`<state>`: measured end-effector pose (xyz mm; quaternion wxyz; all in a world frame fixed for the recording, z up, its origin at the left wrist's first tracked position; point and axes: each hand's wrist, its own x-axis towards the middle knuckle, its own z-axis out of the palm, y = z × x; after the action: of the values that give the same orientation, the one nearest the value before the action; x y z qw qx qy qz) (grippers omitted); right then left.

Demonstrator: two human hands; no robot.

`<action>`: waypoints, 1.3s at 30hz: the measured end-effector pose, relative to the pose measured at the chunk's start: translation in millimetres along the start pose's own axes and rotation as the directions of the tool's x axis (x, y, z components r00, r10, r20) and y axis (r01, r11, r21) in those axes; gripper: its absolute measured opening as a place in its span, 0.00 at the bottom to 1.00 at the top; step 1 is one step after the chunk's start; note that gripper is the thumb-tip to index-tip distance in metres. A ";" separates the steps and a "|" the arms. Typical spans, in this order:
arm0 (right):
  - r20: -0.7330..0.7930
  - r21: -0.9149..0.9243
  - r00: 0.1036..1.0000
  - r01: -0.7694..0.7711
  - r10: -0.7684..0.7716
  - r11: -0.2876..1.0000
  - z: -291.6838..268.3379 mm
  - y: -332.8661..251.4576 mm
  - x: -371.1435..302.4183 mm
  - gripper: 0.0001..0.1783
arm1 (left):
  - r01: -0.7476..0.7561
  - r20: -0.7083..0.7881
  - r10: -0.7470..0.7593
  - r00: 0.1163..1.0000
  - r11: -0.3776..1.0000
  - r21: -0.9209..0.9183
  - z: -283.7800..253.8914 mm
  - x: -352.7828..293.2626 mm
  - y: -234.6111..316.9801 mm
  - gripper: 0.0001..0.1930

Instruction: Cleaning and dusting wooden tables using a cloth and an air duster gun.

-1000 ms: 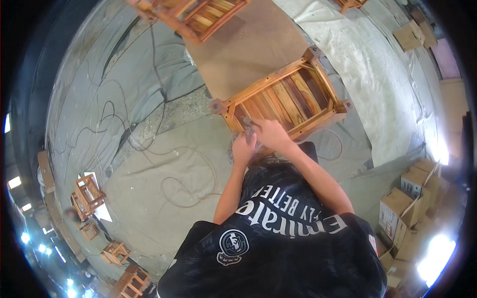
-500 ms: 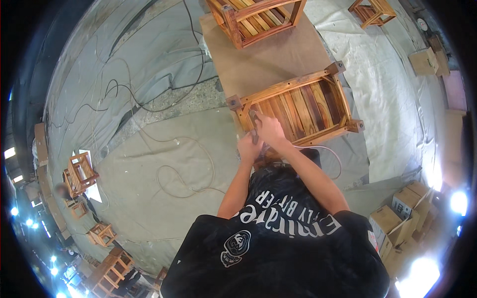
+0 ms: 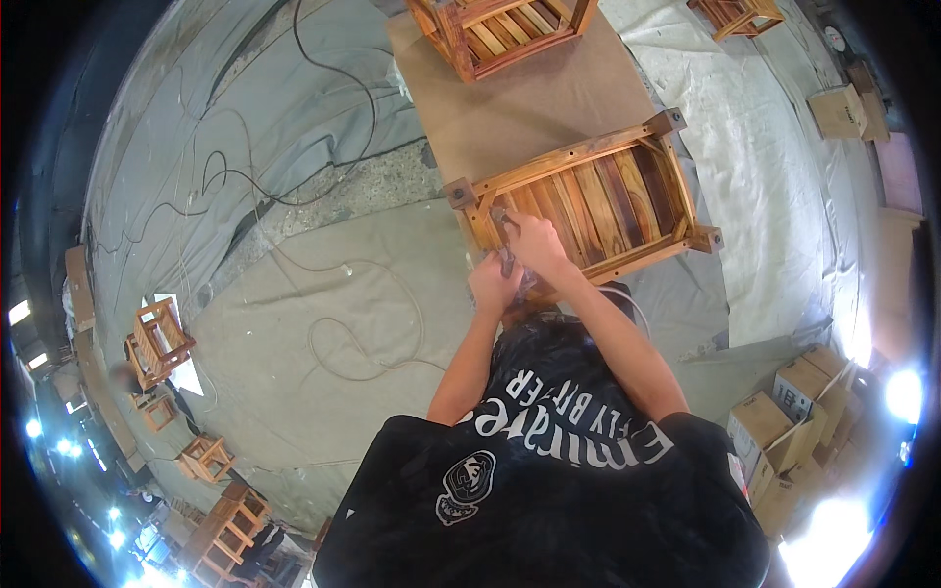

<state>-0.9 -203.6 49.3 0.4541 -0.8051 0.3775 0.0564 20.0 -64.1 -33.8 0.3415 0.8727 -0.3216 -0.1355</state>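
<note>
An upturned wooden bench (image 3: 588, 211) with a slatted seat lies before me, its short dark-tipped legs pointing up. By its near left corner, my right hand (image 3: 539, 247) is closed around a small greyish tool (image 3: 504, 218) that reaches over the frame's left end. I cannot make out the tool's exact kind. My left hand (image 3: 493, 284) is closed just below and to the left, fingers curled, with a dark grey bit showing at its top; what it grips is mostly hidden. A pale hose (image 3: 632, 302) curves out beside my right forearm.
Brown board (image 3: 529, 108) lies under the bench, and another slatted wooden piece (image 3: 510, 34) stands on its far end. Cables and a thin hose (image 3: 343, 343) trail over the grey floor sheeting at left. Cardboard boxes (image 3: 784, 412) are stacked at right; wooden stools (image 3: 162, 343) stand far left.
Both hands remain closed at the bench's near left corner, shifting only slightly. The pale hose by my right forearm has drawn in closer, and the view has moved a little.
</note>
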 end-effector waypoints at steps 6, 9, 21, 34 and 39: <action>-0.037 0.042 0.999 -0.034 0.036 0.999 -17.2 0.5 -13.7 0.18 | 0.006 -0.027 -0.006 1.000 1.000 -0.005 -6.9 -0.3 7.2 0.15; -0.051 0.054 0.997 -0.049 0.051 0.997 -31.3 9.6 -34.0 0.19 | -0.041 -0.076 0.040 0.996 0.999 -0.022 -7.9 2.6 13.9 0.17; -0.109 0.163 0.990 -0.070 0.088 0.984 -84.3 33.5 -160.2 0.20 | -0.325 0.050 0.323 0.945 0.911 0.253 2.0 114.6 10.2 0.10; -0.235 0.335 0.924 -0.213 0.300 0.918 -161.0 91.9 -220.0 0.21 | -0.365 0.431 0.075 0.899 0.670 0.647 32.3 85.4 13.7 0.08; -0.442 0.436 0.769 -0.266 0.462 0.860 -184.6 120.2 -225.0 0.21 | -0.052 0.874 -0.152 0.461 0.979 0.198 46.7 49.4 -12.4 0.18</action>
<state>-286.0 -257.6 171.4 0.4465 -0.6046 0.6428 -0.1482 41.9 -113.2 -77.2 0.0333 0.7139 -0.4377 -0.5456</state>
